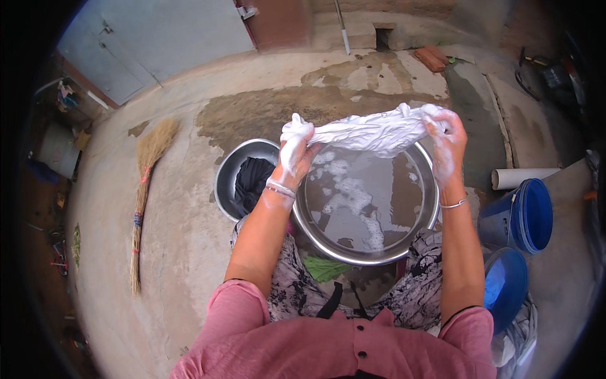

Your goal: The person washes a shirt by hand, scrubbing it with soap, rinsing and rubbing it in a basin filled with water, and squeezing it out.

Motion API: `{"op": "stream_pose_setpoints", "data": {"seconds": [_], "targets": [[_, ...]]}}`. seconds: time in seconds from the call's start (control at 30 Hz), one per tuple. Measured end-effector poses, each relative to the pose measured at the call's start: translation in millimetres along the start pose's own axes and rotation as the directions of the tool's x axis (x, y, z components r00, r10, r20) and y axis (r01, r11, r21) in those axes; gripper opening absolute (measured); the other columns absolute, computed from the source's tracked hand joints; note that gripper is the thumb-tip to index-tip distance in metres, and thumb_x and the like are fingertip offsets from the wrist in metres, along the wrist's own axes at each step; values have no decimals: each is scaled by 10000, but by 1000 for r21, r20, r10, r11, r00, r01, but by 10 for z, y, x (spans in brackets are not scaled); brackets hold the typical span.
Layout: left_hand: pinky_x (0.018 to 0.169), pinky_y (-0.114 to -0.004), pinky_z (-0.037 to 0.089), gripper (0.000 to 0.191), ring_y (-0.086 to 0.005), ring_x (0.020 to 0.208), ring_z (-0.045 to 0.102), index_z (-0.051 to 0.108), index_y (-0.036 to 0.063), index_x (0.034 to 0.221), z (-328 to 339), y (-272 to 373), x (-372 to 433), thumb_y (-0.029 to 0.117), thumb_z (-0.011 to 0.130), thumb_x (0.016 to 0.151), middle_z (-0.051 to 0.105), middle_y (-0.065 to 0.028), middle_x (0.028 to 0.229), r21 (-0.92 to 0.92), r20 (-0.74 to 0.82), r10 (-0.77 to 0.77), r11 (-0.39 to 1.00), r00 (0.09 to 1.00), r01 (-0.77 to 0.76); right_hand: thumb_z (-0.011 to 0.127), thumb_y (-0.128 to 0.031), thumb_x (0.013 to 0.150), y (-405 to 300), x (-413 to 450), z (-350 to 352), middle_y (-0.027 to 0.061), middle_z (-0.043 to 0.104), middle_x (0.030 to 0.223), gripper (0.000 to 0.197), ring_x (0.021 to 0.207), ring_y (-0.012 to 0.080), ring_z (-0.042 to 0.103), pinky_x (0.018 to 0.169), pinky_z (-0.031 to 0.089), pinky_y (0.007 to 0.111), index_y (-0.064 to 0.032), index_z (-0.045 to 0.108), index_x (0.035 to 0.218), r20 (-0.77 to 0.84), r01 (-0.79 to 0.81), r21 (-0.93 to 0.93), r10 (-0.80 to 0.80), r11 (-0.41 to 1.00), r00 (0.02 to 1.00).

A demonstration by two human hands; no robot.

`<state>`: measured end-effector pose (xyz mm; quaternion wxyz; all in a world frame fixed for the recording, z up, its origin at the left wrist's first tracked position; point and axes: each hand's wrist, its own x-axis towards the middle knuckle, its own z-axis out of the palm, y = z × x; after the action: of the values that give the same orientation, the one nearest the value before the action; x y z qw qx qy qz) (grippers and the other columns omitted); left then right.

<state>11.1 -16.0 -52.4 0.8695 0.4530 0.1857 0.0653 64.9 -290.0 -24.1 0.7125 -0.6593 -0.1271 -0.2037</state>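
Observation:
A white wet cloth (374, 130) is stretched, bunched and creased, between my two hands above the far side of a large metal basin (433, 208). My left hand (296, 151), covered in suds, grips the cloth's left end. My right hand (447, 137), also sudsy, grips the right end. Grey water with patches of foam (352, 194) fills the basin's lower part. Left of it stands a smaller metal bowl (225, 175) holding a dark cloth (253, 182).
A straw broom (144, 189) lies on the concrete floor at left. At right stand a blue bucket (539, 215) and a second blue container (516, 284), near a pale pipe (523, 177). Bricks (431, 58) lie by the far wall. Green leaves (325, 267) lie below the basin.

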Motion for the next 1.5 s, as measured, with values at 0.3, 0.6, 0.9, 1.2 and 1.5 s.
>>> {"op": "stream_pose_setpoints", "data": {"seconds": [0.3, 0.6, 0.9, 1.2, 1.5], "targets": [[663, -222, 334, 80, -60, 736, 363, 487, 100, 873, -101, 48, -44, 137, 557, 864, 390, 55, 805, 155, 267, 378, 891, 886, -427, 674, 62, 724, -464, -172, -322, 34, 581, 960, 171, 886, 118, 548, 796, 434, 243, -33, 585, 835, 22, 77, -188, -74, 979, 997], [829, -303, 417, 442, -157, 921, 509, 525, -23, 1059, -294, 1, -155, 308, 676, 808, 563, -67, 1004, 468, 609, 260, 644, 749, -605, 668, -18, 769, -969, -259, -95, 40, 588, 951, 145, 874, 121, 552, 794, 446, 257, -23, 603, 899, 370, -132, -141, 176, 981, 912], [988, -355, 372, 886, -299, 1177, 478, 313, 12, 1367, 65, 229, -695, 315, 785, 681, 487, -225, 1257, 367, 765, 108, 738, 635, -567, 612, -24, 820, -1421, -371, 708, 81, 588, 1046, 244, 966, 145, 558, 836, 465, 278, 4, 581, 1060, 673, -245, -10, 188, 970, 716], [899, -354, 472, 282, -197, 1017, 582, 527, 14, 1156, 373, 74, -655, 167, 531, 919, 583, -91, 1132, -179, 704, -10, 965, 711, 190, 695, -91, 778, -905, -337, 334, 165, 478, 1241, 621, 1112, 217, 504, 934, 431, 324, -24, 395, 1317, 698, -431, 41, 283, 901, 658], [977, -429, 420, 373, -265, 1079, 564, 487, 32, 1231, 604, 128, -449, 291, 406, 975, 571, -120, 1198, -368, 767, -120, 723, 630, 585, 660, -107, 817, -197, -609, 5, 65, 557, 1176, 509, 1071, 158, 517, 944, 395, 298, -12, 458, 1274, 693, -421, -107, 371, 901, 618]]}}
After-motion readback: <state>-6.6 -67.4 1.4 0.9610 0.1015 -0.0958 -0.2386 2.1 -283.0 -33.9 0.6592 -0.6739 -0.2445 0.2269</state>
